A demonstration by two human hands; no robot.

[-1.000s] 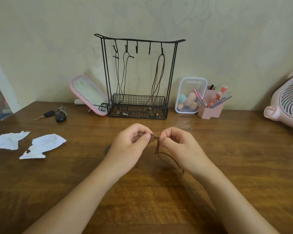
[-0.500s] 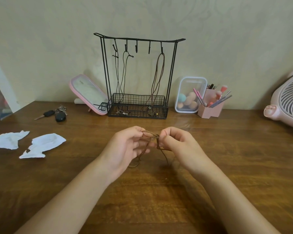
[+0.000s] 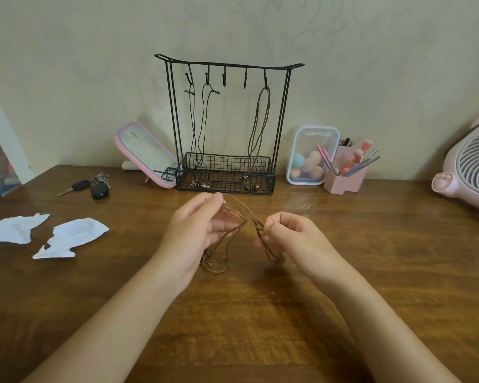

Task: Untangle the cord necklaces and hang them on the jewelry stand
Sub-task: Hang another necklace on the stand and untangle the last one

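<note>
A brown cord necklace (image 3: 242, 217) is stretched between my hands above the wooden table (image 3: 371, 258). My left hand (image 3: 197, 230) has its fingers spread inside a loop of the cord. My right hand (image 3: 291, 236) pinches the cord at a tangle. Loose ends with a small metal piece hang onto the table under my left hand. Behind stands the black wire jewelry stand (image 3: 228, 64). Two dark cord necklaces (image 3: 202, 125) hang from its left hooks and a brown necklace (image 3: 259, 128) from the right hook. The two middle hooks are bare.
A pink mirror (image 3: 144, 153) leans left of the stand. Keys (image 3: 94, 186) and two torn white papers (image 3: 67, 237) lie at the left. A clear box of sponges (image 3: 310, 156), a pink brush holder (image 3: 346, 175) and a pink fan (image 3: 470, 167) stand at the right.
My left hand has opened and moved up and back, spreading a loop of the brown cord. My right hand has shifted right, still pinching the tangle. The hands are farther apart.
</note>
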